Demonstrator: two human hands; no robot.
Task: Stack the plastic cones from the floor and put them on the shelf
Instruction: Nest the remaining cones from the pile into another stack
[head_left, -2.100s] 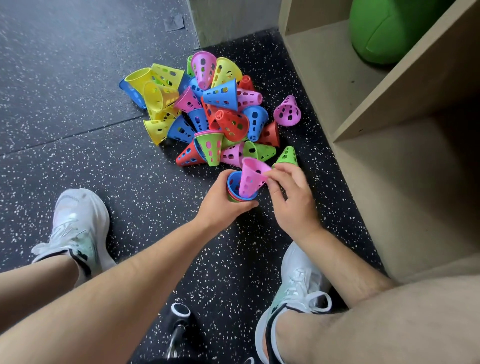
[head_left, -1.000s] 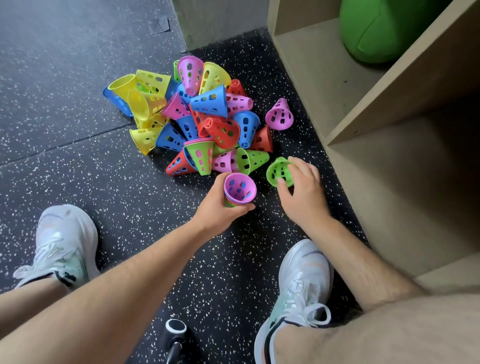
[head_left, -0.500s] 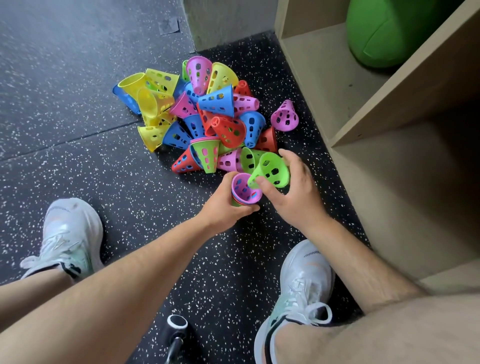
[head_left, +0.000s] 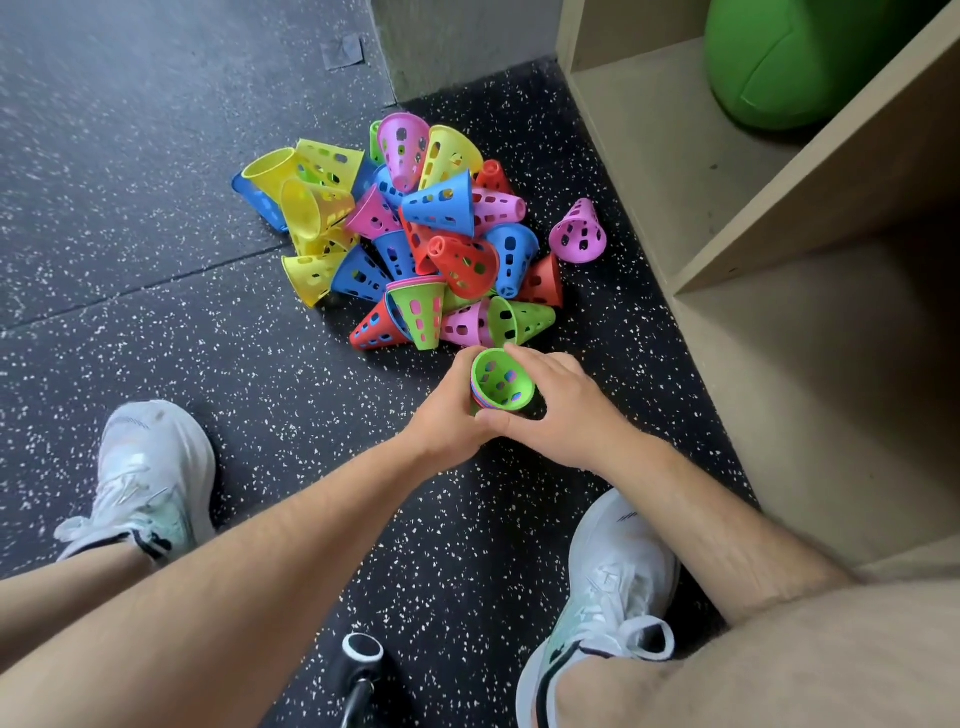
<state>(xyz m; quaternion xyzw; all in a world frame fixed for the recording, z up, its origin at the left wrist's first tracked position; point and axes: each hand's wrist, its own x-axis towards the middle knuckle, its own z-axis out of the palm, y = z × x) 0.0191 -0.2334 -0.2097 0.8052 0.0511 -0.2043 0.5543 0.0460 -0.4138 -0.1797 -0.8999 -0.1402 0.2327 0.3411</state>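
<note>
mid-stacking, just beside the multicoloured cone pile (head_left: 431, 244) on the floor: gripping the nested stack of perforated plastic cones (head_left: 476, 399) in left hand (head_left: 447, 413), seating its green top cone (head_left: 503, 383) with curled right hand (head_left: 569, 410). next, likely: picking another.

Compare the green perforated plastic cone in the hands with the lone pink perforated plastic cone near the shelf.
The green plastic cone is gripped by the left hand and right hand, nested in a stack; the pink plastic cone sits untouched on the floor. The green plastic cone shows its open mouth; the pink plastic cone shows its outer wall and narrow tip. Both are tapered, with oblong holes.
</note>
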